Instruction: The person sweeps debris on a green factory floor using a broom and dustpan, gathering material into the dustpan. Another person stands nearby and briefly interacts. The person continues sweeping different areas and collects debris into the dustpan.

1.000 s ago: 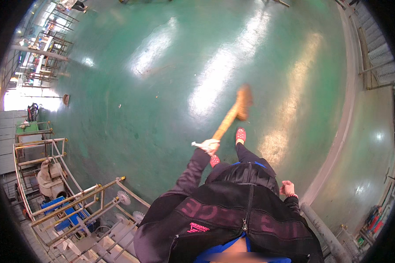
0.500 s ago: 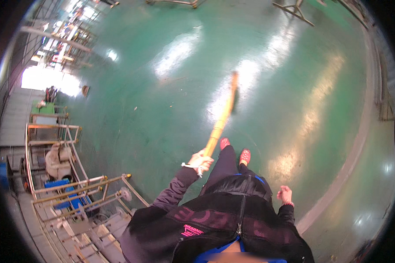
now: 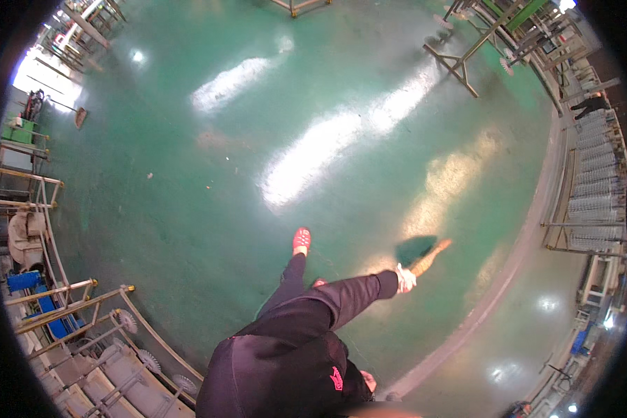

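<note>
My left arm reaches across my body to the right. At its end my left hand (image 3: 405, 279) is closed round a yellow-orange stick (image 3: 430, 256), which looks foreshortened and points away to the right over the green floor. A dark patch lies beside the stick, and I cannot make out whether it is only shadow. Low in the view, my right hand (image 3: 368, 381) shows as a small piece of skin beside my dark jacket; its fingers are mostly hidden. One red clog (image 3: 302, 239) is forward on the floor, the other mostly covered by my sleeve.
Metal frame racks (image 3: 63, 306) with toothed white discs stand at the left, near a beige machine (image 3: 26, 240). A metal stand (image 3: 458, 66) is at the far right. Wire racks (image 3: 595, 184) line the right side behind a pale floor band (image 3: 498, 296). A person (image 3: 591, 104) is there too.
My left hand has swung the stick from the front across to my right. My body has turned right, one foot has stepped forward, and my right hand has moved back beside my jacket.
</note>
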Available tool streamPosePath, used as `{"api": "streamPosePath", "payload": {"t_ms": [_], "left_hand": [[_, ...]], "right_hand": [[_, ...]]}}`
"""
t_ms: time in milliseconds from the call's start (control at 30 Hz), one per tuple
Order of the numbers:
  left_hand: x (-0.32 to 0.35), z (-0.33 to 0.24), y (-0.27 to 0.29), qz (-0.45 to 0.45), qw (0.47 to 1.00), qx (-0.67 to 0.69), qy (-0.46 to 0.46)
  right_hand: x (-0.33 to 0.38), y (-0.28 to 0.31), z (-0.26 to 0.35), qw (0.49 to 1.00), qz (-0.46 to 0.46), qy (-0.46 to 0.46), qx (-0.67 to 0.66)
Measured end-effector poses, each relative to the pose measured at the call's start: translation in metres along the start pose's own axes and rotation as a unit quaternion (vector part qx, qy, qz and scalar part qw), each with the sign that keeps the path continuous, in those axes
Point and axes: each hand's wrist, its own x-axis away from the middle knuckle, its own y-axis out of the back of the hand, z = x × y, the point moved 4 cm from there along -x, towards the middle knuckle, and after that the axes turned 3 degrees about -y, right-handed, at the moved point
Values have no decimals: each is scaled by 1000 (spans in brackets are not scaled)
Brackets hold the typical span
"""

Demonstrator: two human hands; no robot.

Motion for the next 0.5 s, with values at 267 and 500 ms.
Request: {"api": "streamPosePath", "payload": {"t_ms": [267, 500], "left_hand": [[39, -192, 173, 9, 933, 337, -127], [185, -248, 308, -46, 894, 332, -298]], "right_hand": [[21, -45, 51, 995, -14, -66, 80], [-4, -82, 129, 984, 21, -50, 171]]}}
